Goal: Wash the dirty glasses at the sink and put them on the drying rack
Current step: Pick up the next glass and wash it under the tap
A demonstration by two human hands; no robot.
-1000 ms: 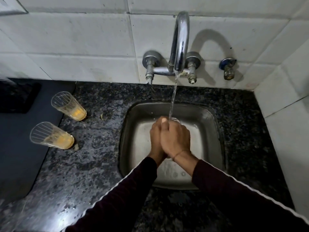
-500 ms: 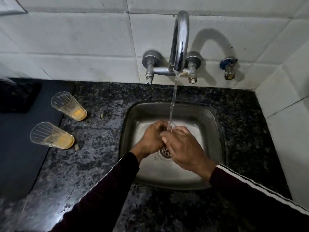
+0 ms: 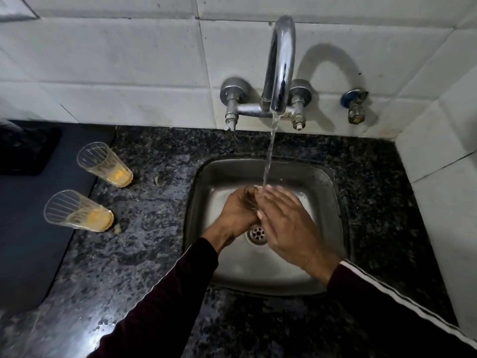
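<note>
Over the steel sink (image 3: 333, 192) my left hand (image 3: 238, 214) grips a clear glass (image 3: 251, 198) under the running water; most of the glass is hidden by my fingers. My right hand (image 3: 286, 226) lies flat against the glass with its fingers spread, in the stream from the chrome tap (image 3: 280, 68). Two ribbed glasses with orange residue stand on the counter to the left: a far dirty glass (image 3: 104, 165) and a near dirty glass (image 3: 77, 211).
A dark speckled granite counter (image 3: 144, 241) surrounds the sink. A dark mat (image 3: 23, 228) covers the left side, with a black object (image 3: 25, 148) at its back. White tiled walls stand behind and at the right. A small valve (image 3: 355, 105) sits right of the tap.
My hands have parted from a tight clasp. The right hand has slid to the right side of the glass and opened flat, while the left keeps hold of the glass under the stream.
</note>
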